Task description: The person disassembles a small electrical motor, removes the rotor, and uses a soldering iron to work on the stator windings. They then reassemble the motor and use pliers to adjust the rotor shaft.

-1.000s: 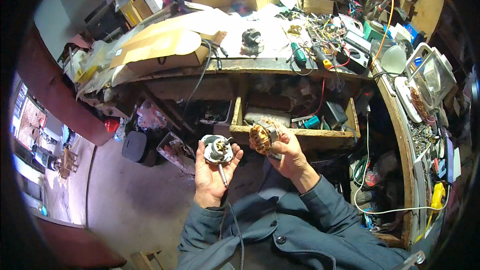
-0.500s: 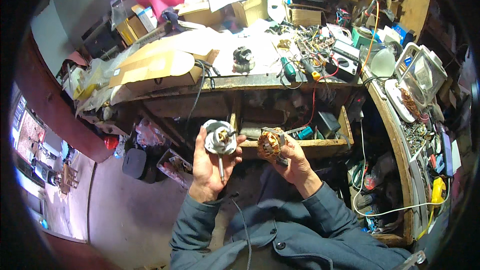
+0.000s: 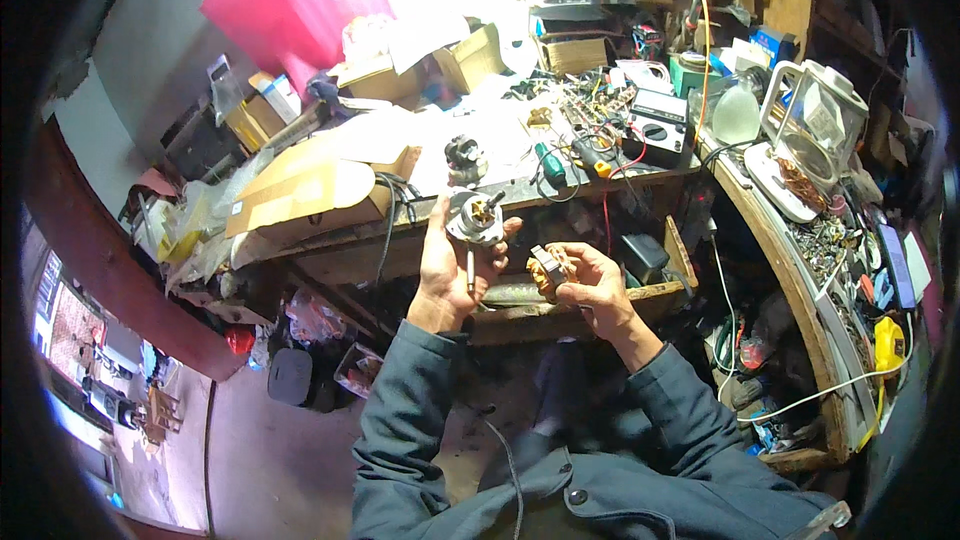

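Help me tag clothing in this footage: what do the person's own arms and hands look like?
The left hand and right hand are ungloved, with no watch showing. Both arms are covered to about the wrist by long, dark blue-grey sleeves: left sleeve, right sleeve. They match the coat, which has dark round buttons. No markings are visible on the sleeves.

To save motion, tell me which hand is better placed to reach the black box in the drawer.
Probably the right hand: it is nearer the black box in the drawer, though holding a copper coil. The left hand is farther off, holding a metal part.
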The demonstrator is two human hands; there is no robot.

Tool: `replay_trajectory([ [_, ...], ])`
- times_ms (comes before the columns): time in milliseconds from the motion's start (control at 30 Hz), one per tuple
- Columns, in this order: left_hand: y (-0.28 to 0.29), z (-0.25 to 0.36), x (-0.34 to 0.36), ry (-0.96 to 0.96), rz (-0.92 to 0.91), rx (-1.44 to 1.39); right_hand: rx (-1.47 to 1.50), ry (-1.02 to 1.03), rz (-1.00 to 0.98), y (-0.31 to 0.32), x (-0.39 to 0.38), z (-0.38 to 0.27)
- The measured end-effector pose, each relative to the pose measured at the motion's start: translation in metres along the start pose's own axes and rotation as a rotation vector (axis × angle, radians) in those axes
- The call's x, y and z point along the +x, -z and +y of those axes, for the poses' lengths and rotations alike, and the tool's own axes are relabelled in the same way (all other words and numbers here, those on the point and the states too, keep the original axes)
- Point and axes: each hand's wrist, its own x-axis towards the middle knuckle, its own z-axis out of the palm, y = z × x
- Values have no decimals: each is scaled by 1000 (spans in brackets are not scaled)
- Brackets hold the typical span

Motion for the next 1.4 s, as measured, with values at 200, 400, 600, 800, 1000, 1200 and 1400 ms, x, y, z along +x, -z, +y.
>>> replay_trajectory([
  [200, 9, 21, 38, -100, 128, 39, -8, 11, 42, 11, 12, 7],
  [400, 20, 51, 74, -206, 217, 224, -56, -27, 63, 7, 15, 6],
  [600, 29, 65, 112, -325, 343, 344, -67, -20, 38, 11, 15, 9],
  [800, 28, 79, 142, -320, 561, 599, -45, -27, 31, 14, 18, 11],
  [1000, 108, 90, 175, -570, 796, 902, -7, -32, 22, 7, 17, 10],
  [1200, 62, 66, 136, -544, 646, 788, -40, -31, 69, 13, 18, 9],
  [1400, 24, 10, 47, -889, 484, 1284, -114, 17, 66, 17, 15, 14],
])
